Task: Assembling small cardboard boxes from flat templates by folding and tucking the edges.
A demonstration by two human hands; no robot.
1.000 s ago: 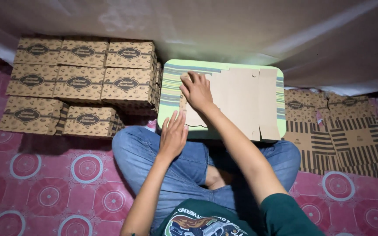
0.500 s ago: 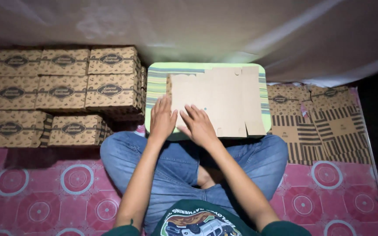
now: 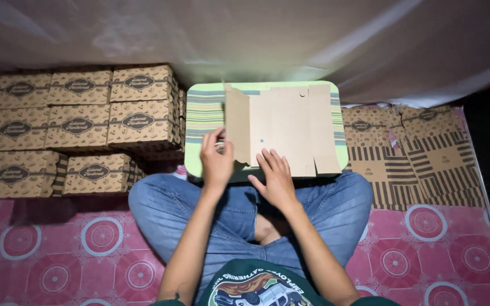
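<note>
A flat brown cardboard box blank [image 3: 290, 127] lies on a small green striped table [image 3: 202, 116] over my crossed legs. Its left panel stands folded upright. My left hand [image 3: 216, 161] grips the lower edge of that raised panel. My right hand [image 3: 276, 178] rests flat, fingers spread, on the near edge of the blank and presses it down.
Several assembled printed brown boxes [image 3: 80, 122] are stacked on the left. A pile of flat printed box blanks [image 3: 421, 153] lies on the right. A pink patterned mat [image 3: 103, 238] covers the floor, and a white cloth [image 3: 256, 39] hangs behind the table.
My left hand moved from the blank's near edge to its left panel and lifted it upright. My right hand slid right along the near edge and now presses flat.
</note>
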